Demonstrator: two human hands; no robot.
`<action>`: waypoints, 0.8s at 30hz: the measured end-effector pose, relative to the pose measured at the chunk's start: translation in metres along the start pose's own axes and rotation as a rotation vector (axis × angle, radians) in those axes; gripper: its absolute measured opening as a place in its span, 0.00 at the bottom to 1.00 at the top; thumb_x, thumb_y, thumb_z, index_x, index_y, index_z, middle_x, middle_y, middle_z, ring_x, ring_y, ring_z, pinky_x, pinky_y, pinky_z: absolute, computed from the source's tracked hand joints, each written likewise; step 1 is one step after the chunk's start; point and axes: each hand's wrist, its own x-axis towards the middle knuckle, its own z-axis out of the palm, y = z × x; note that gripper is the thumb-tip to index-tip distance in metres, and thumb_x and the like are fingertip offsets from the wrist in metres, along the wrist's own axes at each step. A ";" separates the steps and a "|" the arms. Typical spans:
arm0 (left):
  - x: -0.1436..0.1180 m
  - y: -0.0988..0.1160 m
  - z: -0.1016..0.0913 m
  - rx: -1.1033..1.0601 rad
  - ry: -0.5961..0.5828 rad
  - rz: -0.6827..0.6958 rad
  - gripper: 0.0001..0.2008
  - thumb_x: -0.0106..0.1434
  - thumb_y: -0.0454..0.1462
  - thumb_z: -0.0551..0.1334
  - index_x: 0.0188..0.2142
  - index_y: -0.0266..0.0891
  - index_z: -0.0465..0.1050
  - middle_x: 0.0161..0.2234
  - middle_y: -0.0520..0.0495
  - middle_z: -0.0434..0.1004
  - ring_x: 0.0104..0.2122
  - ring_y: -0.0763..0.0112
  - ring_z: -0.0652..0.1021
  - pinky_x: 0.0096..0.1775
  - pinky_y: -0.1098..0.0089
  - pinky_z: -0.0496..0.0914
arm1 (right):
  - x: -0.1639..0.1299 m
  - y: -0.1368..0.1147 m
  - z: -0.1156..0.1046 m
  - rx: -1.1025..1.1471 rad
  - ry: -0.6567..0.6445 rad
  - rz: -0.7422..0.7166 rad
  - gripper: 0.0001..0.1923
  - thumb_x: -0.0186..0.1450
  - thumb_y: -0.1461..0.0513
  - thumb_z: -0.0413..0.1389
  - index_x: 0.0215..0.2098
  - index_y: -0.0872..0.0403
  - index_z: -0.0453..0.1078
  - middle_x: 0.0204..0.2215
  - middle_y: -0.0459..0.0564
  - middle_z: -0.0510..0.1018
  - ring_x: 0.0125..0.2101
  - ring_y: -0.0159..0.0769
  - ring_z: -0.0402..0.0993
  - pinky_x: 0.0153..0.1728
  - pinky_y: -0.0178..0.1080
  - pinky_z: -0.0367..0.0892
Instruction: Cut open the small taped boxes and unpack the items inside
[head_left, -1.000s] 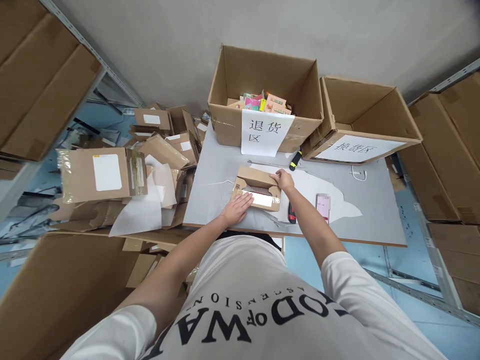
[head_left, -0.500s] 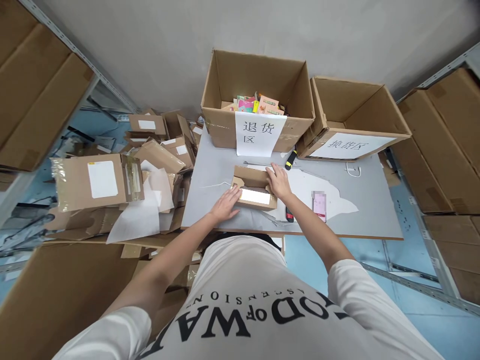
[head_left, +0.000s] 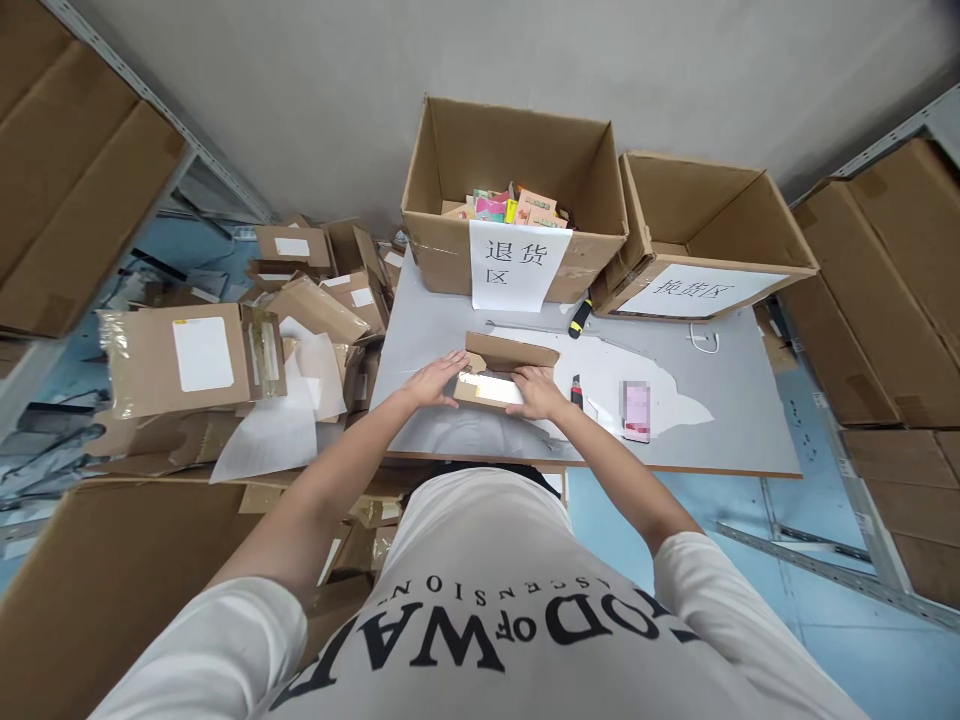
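A small cardboard box (head_left: 512, 352) stands on the grey table in front of me, its rear flap raised. A white label (head_left: 491, 387) covers part of its front side. At the box's left end, my left hand (head_left: 439, 381) touches the side with fingers stretched out and thumb apart. My right hand (head_left: 537, 393) is closed over the front right corner, fingers bent over the edge. The box's inside is mostly hidden from this angle. Right of it lies a red and black box cutter (head_left: 577, 391).
Behind stands a large carton (head_left: 442, 255) of colourful small packs, with another open carton (head_left: 637, 290) beside it. A yellow and black cutter (head_left: 580, 320) and a phone (head_left: 636, 410) lie on the table (head_left: 750, 420). Discarded boxes (head_left: 322, 310) are heaped at left.
My right hand has come down from the rear flap to the front right corner. My left hand has shifted left and up to the box's end. The box has slid slightly left.
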 end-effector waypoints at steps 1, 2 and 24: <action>0.001 -0.001 0.001 -0.009 -0.002 -0.015 0.53 0.48 0.49 0.70 0.66 0.35 0.45 0.67 0.34 0.44 0.65 0.54 0.52 0.61 0.60 0.54 | 0.002 0.000 0.001 0.005 -0.012 0.017 0.36 0.55 0.45 0.60 0.53 0.61 0.66 0.55 0.64 0.66 0.55 0.53 0.60 0.55 0.50 0.53; 0.002 -0.002 0.002 -0.016 -0.004 -0.031 0.53 0.48 0.49 0.70 0.66 0.35 0.45 0.67 0.34 0.44 0.65 0.54 0.53 0.61 0.61 0.55 | 0.003 0.000 0.001 0.012 -0.023 0.025 0.34 0.55 0.46 0.61 0.51 0.60 0.68 0.54 0.63 0.67 0.54 0.53 0.61 0.55 0.49 0.54; -0.001 0.017 0.008 0.081 0.027 -0.178 0.51 0.49 0.51 0.68 0.65 0.30 0.47 0.65 0.32 0.49 0.64 0.57 0.56 0.62 0.58 0.52 | -0.030 -0.023 0.019 -0.237 0.208 0.038 0.13 0.64 0.54 0.57 0.34 0.56 0.65 0.32 0.55 0.74 0.35 0.42 0.69 0.37 0.40 0.57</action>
